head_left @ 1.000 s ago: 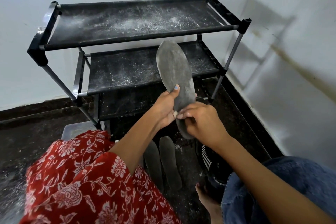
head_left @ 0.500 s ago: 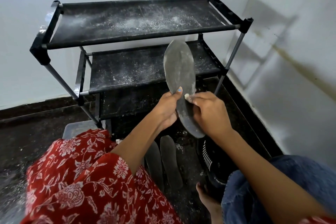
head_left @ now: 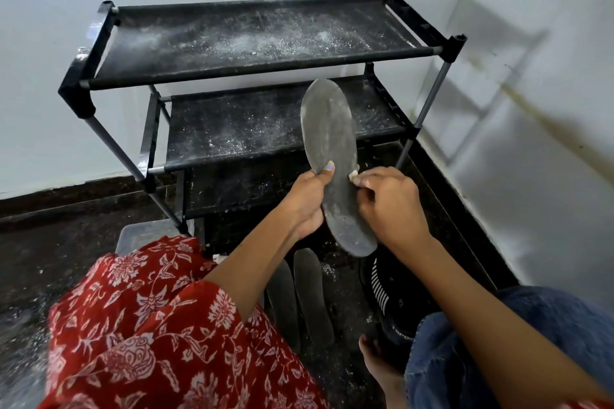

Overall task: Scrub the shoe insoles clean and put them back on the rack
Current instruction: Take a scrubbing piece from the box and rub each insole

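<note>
A grey insole [head_left: 330, 143] stands nearly upright in front of the black shoe rack [head_left: 252, 43], toe end up. My left hand [head_left: 307, 201] grips its left edge, thumb across the face. My right hand [head_left: 390, 206] pinches a small whitish scrub piece [head_left: 353, 175] against the insole's right edge. Two more grey insoles [head_left: 310, 295] lie flat on the dark floor below, partly hidden by my left arm.
The rack's shelves are dusted with white powder. A clear plastic tub [head_left: 143, 234] sits by the rack's left leg. A black shoe with white stripes [head_left: 392, 295] lies on the floor by my bare foot [head_left: 377, 362]. White walls close in behind and to the right.
My right hand has slid up the insole's right edge from near the heel to mid-length. The insole has tilted slightly, its heel swinging out to the right.
</note>
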